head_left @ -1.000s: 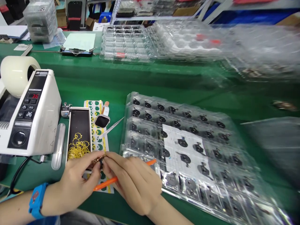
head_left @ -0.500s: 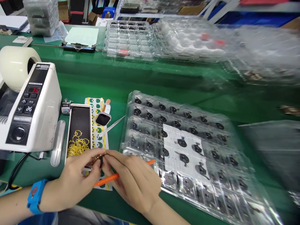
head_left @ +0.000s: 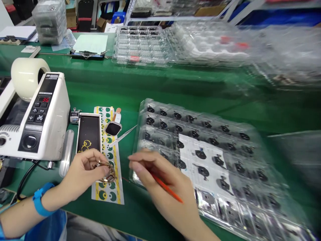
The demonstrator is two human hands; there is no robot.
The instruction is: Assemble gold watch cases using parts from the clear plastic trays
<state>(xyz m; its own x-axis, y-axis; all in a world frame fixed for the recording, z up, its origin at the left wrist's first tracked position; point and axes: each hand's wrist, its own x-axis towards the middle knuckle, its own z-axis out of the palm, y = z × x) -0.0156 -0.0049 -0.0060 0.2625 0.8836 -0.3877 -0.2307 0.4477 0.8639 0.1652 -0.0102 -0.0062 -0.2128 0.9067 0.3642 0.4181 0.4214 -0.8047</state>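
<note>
Between the thumb and fingers of my left hand [head_left: 86,172] is a round gold-coloured metal part [head_left: 108,174], looking like a watch case, held tilted over a die-cut sticker sheet [head_left: 117,195]. My right hand [head_left: 165,184], apart from it on the right, has its thumb and forefinger pinched near the clear tray's edge. An orange stick-like tool [head_left: 169,189] is gripped in that hand, running back across the palm; whether the fingertips pinch something else I cannot tell. Yellow ring-shaped pieces [head_left: 86,144] lie in a black-lined box [head_left: 89,129] behind my left hand.
A clear tray [head_left: 240,129] with several small black parts fills the right side. A smartwatch [head_left: 113,128] and tweezers [head_left: 124,135] lie by the sheet. On the left stands a tape dispenser [head_left: 54,117]. Stacked clear trays [head_left: 142,47] and a clipboard [head_left: 90,45] line the back.
My hands have parted: the right moved right with the orange tool, away from the gold-coloured part. The left still holds that part, now turned more into view.
</note>
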